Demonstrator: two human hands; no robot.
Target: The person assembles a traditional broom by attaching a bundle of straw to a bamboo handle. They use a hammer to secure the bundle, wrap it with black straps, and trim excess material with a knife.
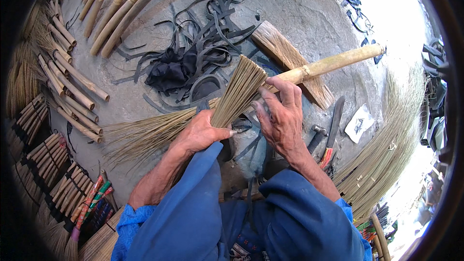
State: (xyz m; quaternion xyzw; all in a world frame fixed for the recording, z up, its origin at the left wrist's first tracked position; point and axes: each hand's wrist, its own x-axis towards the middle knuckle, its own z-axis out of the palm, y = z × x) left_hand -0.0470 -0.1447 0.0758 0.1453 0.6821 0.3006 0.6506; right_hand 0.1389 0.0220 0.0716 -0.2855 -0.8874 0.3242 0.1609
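My left hand point(200, 130) is closed round a short, thick bundle of broom straw point(239, 87), its cut ends fanned upward and away from me. My right hand point(282, 116) is at the bundle's right edge, fingers bent and thumb pressed in against the stalks. Behind my hands lies a bamboo pole point(343, 61), slanting up to the right. Longer straw bristles point(145, 133) spread out to the left, roughly in line with the pole. Where the pole meets the straw is hidden by the bundle and my hands.
Black rubber strips point(220, 29) and a dark cloth point(171, 70) lie beyond my hands. A wooden block point(285, 53) lies under the pole. Right are a hammer point(317, 136), a machete point(334, 123) and loose straw point(382, 164). Bamboo poles point(128, 12) and finished brooms point(50, 157) lie left.
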